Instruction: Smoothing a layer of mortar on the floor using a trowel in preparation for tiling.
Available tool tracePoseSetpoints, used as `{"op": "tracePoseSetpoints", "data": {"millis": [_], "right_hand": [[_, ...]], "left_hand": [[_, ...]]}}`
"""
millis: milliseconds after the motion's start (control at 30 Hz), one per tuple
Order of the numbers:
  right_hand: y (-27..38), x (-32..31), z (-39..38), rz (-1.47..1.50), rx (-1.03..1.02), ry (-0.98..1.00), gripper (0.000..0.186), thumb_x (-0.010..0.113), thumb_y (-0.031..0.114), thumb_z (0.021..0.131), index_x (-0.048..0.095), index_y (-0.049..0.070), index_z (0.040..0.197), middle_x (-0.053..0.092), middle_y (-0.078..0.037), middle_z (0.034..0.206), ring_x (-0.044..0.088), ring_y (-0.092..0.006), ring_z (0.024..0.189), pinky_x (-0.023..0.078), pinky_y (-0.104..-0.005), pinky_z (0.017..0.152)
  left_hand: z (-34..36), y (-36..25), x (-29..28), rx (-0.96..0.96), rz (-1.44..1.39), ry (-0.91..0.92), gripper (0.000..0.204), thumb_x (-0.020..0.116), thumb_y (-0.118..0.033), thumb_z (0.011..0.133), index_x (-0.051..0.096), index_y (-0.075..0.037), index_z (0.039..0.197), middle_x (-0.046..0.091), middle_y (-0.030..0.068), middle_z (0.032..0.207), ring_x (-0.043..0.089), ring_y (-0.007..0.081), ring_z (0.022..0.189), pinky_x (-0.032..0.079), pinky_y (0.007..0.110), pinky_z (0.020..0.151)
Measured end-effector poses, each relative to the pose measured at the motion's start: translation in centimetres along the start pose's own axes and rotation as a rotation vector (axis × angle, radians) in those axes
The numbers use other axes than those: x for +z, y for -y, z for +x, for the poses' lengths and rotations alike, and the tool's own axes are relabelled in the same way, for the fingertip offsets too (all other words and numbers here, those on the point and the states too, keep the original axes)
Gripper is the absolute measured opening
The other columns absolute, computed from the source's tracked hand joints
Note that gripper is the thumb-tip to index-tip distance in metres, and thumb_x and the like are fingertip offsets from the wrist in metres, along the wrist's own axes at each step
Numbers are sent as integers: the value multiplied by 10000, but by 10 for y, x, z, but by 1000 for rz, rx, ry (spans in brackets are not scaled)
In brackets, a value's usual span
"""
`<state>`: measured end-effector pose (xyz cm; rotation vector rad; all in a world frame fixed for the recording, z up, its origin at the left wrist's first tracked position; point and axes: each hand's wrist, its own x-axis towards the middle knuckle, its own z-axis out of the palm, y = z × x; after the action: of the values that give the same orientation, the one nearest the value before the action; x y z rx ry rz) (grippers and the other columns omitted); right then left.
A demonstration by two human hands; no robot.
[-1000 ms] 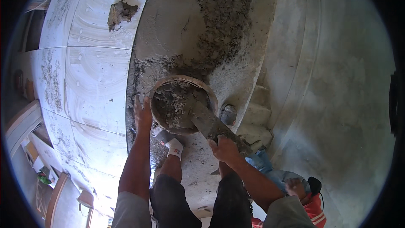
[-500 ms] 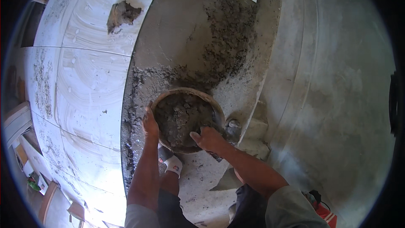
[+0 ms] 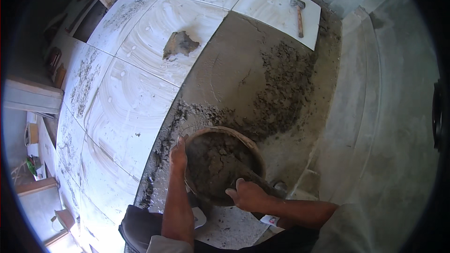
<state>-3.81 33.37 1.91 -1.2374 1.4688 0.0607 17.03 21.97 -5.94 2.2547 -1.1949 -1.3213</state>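
A: Starting from the left, what do you see?
B: White floor tiles (image 3: 140,103), smeared with grey. Next to their edge, the left hand (image 3: 178,155) is clamped on the rim of a round basin (image 3: 236,134), probably so that it does not turn.
A: And inside the basin?
B: Grey mortar (image 3: 218,161). The basin is in front of the person, between the two hands, which are apart.
A: The right hand (image 3: 248,196)?
B: It is closed around a flat tool (image 3: 260,181), maybe low for better control.
A: Further right?
B: A hammer (image 3: 299,18) lies on a tile, perhaps to keep it clean.
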Motion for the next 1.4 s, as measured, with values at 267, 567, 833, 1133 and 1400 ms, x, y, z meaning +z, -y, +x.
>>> {"op": "tracePoseSetpoints", "data": {"millis": [267,567,833,1133,1400], "right_hand": [[18,-40,34,-10,-21,297,518,552,380,919,516,-134,869,616,-253,711,650,-357,608,520,-417,613],[-32,-12,18,-70,-236,200,496,592,392,889,522,-99,873,625,-185,710,654,-256,555,517,-374,556],[-12,-34,26,79,-112,325,475,600,347,891,527,-122,909,617,-181,779,653,-241,603,525,-385,529],[-56,-57,14,246,-182,375,407,625,370,875,544,-25,934,570,-77,711,572,-154,510,453,-302,450],[-93,-92,-14,224,-307,370,394,629,378,872,517,0,870,569,-60,676,569,-149,504,444,-310,480]], "left_hand": [[17,18,7,14,24,-124,733,405,-606,908,645,73,1043,629,313,1024,600,379,1052,420,436,922],[15,44,11,125,52,-170,802,428,-641,882,613,122,1044,591,354,1085,561,420,1123,408,437,952],[-4,23,10,20,52,-271,767,418,-641,884,632,68,1080,598,337,1093,551,423,1134,408,436,954],[38,59,15,111,93,-283,744,394,-629,900,627,47,1107,602,316,1106,564,402,1119,412,452,944],[54,68,13,98,29,-314,693,371,-576,938,627,53,1076,630,305,996,594,405,1009,418,476,874]]}}
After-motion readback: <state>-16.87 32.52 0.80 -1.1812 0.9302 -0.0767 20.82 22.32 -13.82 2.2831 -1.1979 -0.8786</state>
